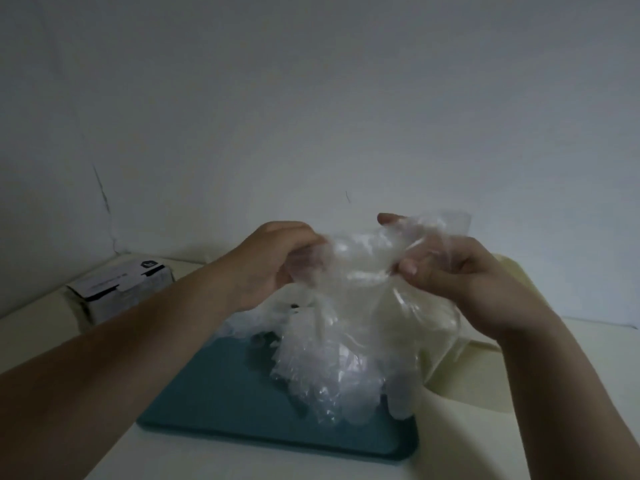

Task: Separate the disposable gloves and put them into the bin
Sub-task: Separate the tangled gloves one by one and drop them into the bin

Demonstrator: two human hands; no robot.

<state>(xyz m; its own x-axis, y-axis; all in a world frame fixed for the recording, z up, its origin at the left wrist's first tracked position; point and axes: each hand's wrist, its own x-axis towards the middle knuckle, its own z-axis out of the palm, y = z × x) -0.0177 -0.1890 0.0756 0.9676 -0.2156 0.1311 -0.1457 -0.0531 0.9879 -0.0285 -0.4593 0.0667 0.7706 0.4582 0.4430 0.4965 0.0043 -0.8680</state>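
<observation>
Held item: disposable gloves (pixel 363 261), a clear film clump raised mid-scene over the teal tray (pixel 214 393), presumably the bin, so that freed pieces drop in.
Left hand (pixel 277 261): fingers curled, pinching the clump's left edge.
Right hand (pixel 450 271): thumb and fingers pinching the right edge, seemingly to peel the layers apart.
Glove pile (pixel 322 379): lying on the tray beneath.
Carton (pixel 121 289): far left.

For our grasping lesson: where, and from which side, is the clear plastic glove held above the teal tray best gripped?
Probably at its top edge, pinched from left and right, as the left hand and right hand do. The clear plastic glove is limp film hanging down; only the stretched top edge gives firm hold.
</observation>
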